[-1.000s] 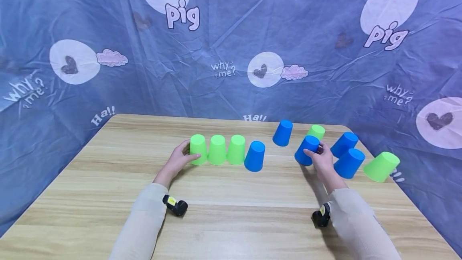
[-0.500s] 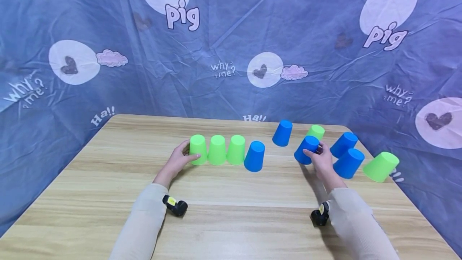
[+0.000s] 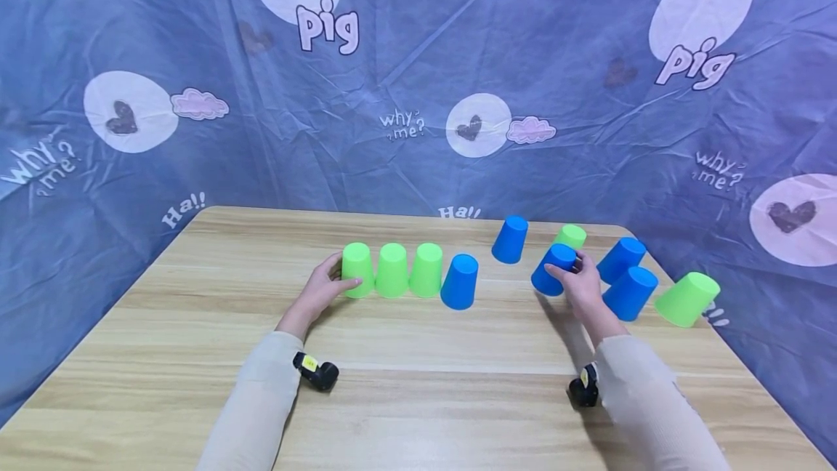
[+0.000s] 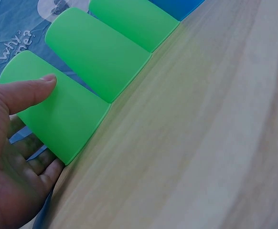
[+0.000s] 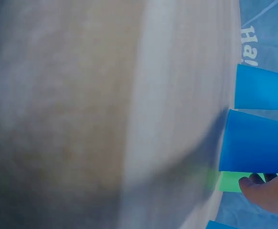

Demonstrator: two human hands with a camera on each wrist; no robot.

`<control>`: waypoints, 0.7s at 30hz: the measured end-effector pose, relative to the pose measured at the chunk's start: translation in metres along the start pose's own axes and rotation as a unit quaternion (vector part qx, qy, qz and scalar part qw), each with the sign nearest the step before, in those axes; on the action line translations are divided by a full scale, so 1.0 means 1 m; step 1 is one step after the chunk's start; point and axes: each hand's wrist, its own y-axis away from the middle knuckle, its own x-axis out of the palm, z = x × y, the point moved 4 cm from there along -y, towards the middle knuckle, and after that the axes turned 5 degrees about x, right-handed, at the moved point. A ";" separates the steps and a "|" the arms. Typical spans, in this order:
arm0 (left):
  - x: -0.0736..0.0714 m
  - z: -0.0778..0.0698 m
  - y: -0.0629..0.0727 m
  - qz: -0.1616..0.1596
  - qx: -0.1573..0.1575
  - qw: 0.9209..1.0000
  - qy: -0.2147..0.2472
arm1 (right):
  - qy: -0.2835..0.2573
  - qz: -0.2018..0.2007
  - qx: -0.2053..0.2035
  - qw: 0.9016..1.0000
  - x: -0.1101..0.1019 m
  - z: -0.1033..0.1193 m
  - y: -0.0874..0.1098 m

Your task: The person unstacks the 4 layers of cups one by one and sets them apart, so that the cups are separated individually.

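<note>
Three green cups stand upside down side by side on the wooden table [image 3: 405, 398]. My left hand [image 3: 322, 288] grips the leftmost green cup [image 3: 357, 267], with the thumb across its front and the other fingers behind it, as the left wrist view shows. Right of this row stands a blue cup [image 3: 460, 282], also upside down. My right hand [image 3: 584, 289] holds another blue cup [image 3: 549, 271] by its right side, thumb on the front; its other fingers are largely hidden. A green cup [image 3: 572, 235] behind it is partly covered.
One blue cup [image 3: 510, 240] stands farther back. To the right of my right hand are two blue cups, the nearer blue cup [image 3: 630, 295] overlapping the farther blue cup [image 3: 621, 259], and a green cup [image 3: 686, 300] near the table's right edge. A patterned blue cloth [image 3: 405, 57] hangs behind the table.
</note>
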 end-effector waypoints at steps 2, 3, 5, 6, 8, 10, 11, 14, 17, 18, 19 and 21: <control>0.000 0.000 0.000 0.001 0.000 1.000 0.003 | 0.010 0.003 0.000 1.000 0.001 0.013 0.011; 0.000 0.000 0.000 0.001 0.000 1.000 0.004 | 0.013 0.003 -0.002 1.000 0.001 0.019 0.016; 0.000 0.001 -0.001 0.002 0.000 1.000 0.008 | 0.018 0.001 -0.009 1.000 0.001 0.030 0.024; 0.000 0.001 -0.001 0.002 -0.001 1.000 0.010 | 0.019 0.000 -0.013 1.000 0.001 0.035 0.028; 0.000 0.002 -0.001 0.003 0.001 1.000 0.011 | 0.020 -0.004 -0.023 1.000 0.000 0.044 0.033; 0.000 0.002 -0.001 0.004 0.002 1.000 0.012 | 0.016 -0.005 -0.029 0.999 0.000 0.049 0.036; 0.000 0.002 -0.001 0.004 0.003 1.000 0.012 | 0.015 -0.006 -0.030 0.999 0.000 0.052 0.036; 0.000 0.002 -0.001 0.004 0.005 1.000 0.010 | 0.007 -0.012 -0.036 0.999 -0.002 0.058 0.035; 0.000 0.002 -0.001 0.001 0.002 1.000 0.007 | 0.004 -0.015 -0.050 0.999 -0.003 0.065 0.035; 0.000 0.003 -0.001 0.000 0.003 1.000 0.005 | 0.005 -0.013 -0.058 0.998 -0.003 0.067 0.036; 0.000 0.003 0.000 0.000 0.003 1.000 0.004 | 0.004 -0.010 -0.063 0.998 -0.003 0.069 0.036; 0.000 0.003 0.000 0.000 0.003 1.000 0.005 | 0.003 -0.002 -0.077 0.997 -0.002 0.074 0.037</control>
